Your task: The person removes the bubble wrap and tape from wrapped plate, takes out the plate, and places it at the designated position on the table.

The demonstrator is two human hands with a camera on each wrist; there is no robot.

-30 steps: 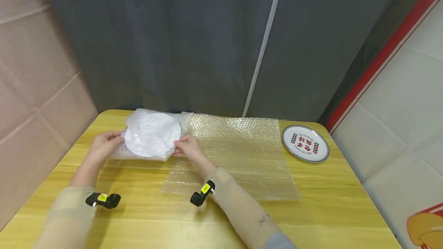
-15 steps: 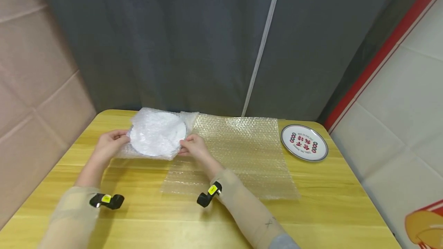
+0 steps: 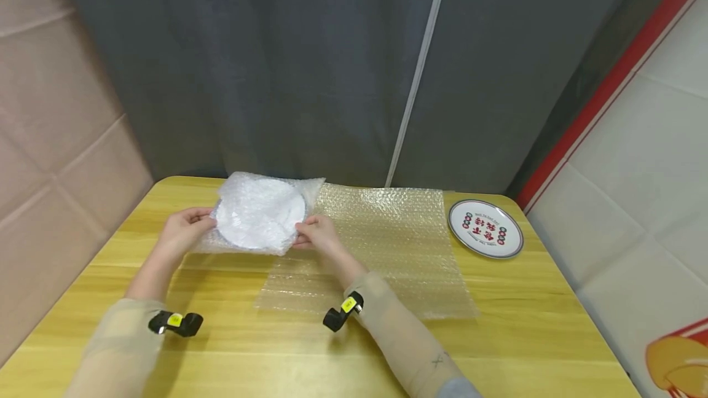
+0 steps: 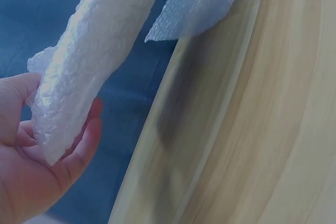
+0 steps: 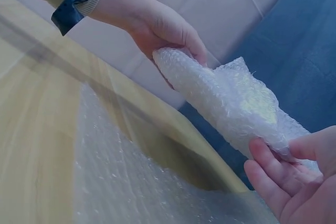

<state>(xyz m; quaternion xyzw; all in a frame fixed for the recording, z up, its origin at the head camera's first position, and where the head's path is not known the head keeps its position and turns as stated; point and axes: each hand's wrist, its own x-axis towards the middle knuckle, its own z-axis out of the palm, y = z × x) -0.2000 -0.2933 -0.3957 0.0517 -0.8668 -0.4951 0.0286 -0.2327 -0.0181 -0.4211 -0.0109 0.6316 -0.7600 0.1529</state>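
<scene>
The bundle moves over toward the right

Both hands have carried the bundle (image 3: 261,214) a little way to the right. A second ago it was farther from the flat sheet (image 3: 387,257) of bubble wrap. Now it hides more of that sheet's left side. The two hands have moved along with it, and they have not let go.

The bundle is right between the hands. It is a round, white thing, maybe a plate, with bubble wrap around it. It is held up above the table (image 3: 249,355), and a shadow shows below it.

The left hand (image 3: 188,229) pinches the left side of the bundle, with the thumb on one face and the fingers bent round the other. The right hand (image 5: 304,182) pinches the other side with thumb and fingers. One loose bit of wrap sticks out just past the right hand, on the far side.

The flat sheet starts under the right hand and goes off to its right. Well past that, the plate with red writing (image 3: 485,229) lies on the table, far from both hands, with no wrap on it.

I think this means the round thing is mostly covered and the grip is good. I can't tell if the wrap is stuck down.
</scene>
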